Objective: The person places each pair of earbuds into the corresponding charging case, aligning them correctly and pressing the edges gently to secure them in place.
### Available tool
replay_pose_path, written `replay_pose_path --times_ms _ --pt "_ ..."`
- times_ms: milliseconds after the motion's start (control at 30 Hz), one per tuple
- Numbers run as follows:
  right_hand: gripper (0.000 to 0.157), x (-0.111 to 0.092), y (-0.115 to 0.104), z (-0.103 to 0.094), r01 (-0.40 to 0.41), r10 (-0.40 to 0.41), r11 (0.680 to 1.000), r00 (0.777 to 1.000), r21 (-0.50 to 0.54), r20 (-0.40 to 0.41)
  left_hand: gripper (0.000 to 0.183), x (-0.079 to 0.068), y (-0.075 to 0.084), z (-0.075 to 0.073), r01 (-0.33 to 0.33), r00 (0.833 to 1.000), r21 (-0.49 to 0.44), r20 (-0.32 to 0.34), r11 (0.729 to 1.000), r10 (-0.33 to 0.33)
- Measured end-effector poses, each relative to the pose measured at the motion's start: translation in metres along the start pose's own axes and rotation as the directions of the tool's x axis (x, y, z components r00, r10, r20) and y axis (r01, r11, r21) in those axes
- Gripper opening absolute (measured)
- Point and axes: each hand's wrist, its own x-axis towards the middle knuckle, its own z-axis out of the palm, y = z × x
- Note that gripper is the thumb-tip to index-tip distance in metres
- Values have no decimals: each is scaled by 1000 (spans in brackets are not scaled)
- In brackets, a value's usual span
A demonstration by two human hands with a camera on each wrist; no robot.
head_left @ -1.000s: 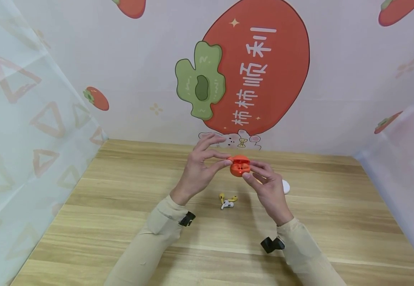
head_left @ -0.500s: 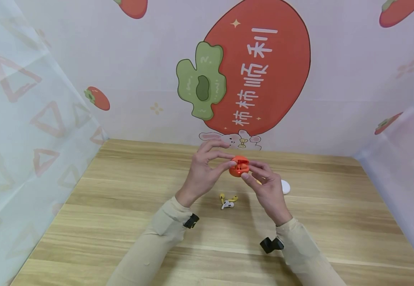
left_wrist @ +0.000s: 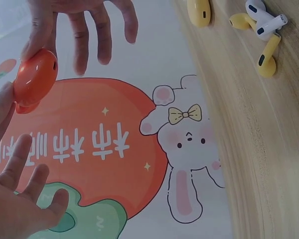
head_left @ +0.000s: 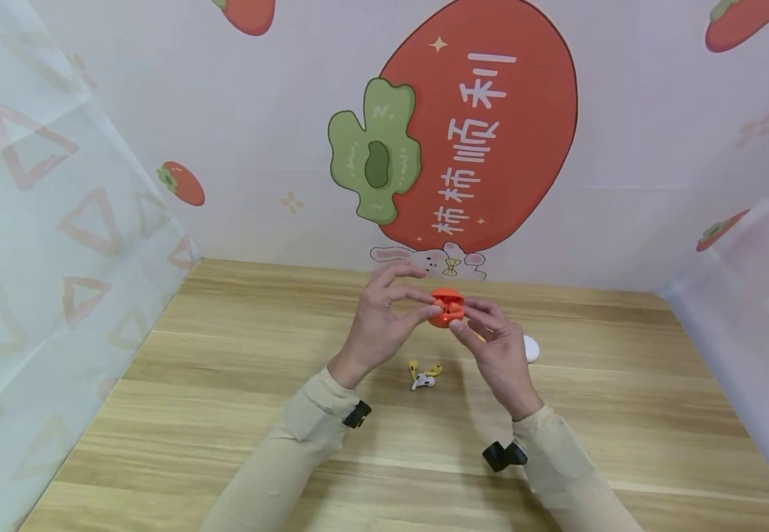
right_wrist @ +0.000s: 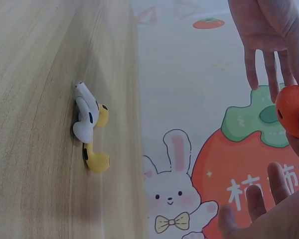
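An open orange earbud case [head_left: 447, 321] is held up above the far part of the table, its lid raised. My right hand [head_left: 502, 355] grips the case from the right, thumb in front and fingers behind. My left hand [head_left: 380, 325] pinches an orange earbud [head_left: 438, 304] between thumb and index finger at the left side of the case, its other fingers spread. Another orange earbud [head_left: 454, 308] sits in the right side of the case. Both wrist views show the case's glossy outer shell [left_wrist: 37, 77] between the two hands; the pinched earbud is mostly hidden there.
On the wooden table [head_left: 238, 355] below the hands lie a white earbud pair [head_left: 422, 380] and yellow earbuds [head_left: 433, 370], close together. A white round case [head_left: 531, 349] and a yellow case [left_wrist: 199, 12] are partly behind my right hand. A printed backdrop [head_left: 258, 148] stands behind the table.
My left hand has moved slightly right, bringing the pinched orange earbud from beside the case to its left slot. My right hand and the case have hardly moved.
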Motion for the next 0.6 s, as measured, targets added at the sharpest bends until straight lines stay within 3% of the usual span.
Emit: replay_pose_path --times_ms 600 --pt "33 1 0 1 -23 23 1000 1000 9 9 12 -1 5 -3 128 989 92 66 987 -134"
